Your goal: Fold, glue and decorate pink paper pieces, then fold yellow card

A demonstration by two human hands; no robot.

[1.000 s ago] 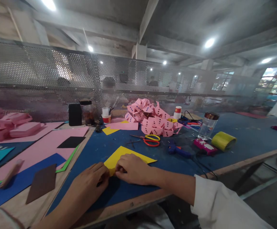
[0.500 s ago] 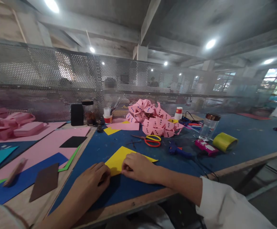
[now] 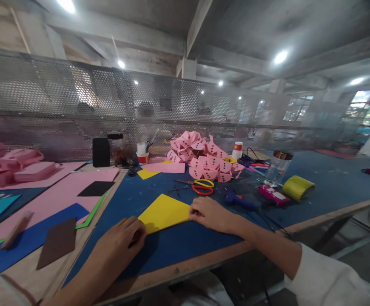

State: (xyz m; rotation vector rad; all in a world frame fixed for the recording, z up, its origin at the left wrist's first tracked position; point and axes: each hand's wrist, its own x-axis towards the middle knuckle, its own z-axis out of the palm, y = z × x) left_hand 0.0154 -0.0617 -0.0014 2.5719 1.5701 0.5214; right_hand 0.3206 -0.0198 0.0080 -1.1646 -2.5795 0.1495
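Note:
A yellow paper sheet [image 3: 166, 213] lies on the blue table mat [image 3: 172, 248] between my hands. My left hand [image 3: 129, 236] is closed at the sheet's left corner, fingers curled, with the corner at its fingertips. At the sheet's right end, my right hand [image 3: 209, 213] rests with bent fingers pressed together on the edge. Just behind the sheet are scissors [image 3: 203, 187] with red and yellow handles. A blue glue gun [image 3: 239, 200] lies to the right, beyond my right hand.
Pink folded paper pieces with dark dots [image 3: 204, 157] are heaped at the back. A clear jar [image 3: 277, 169], a magenta device [image 3: 273, 195] and a yellow-green roll [image 3: 299, 188] stand right. Coloured sheets, a brown one [image 3: 57, 243] among them, lie left, near stacked pink pieces [image 3: 35, 171].
My right hand has slid right along the yellow sheet to its right end, uncovering its middle. My left hand has stayed at the left corner. The view has shifted slightly.

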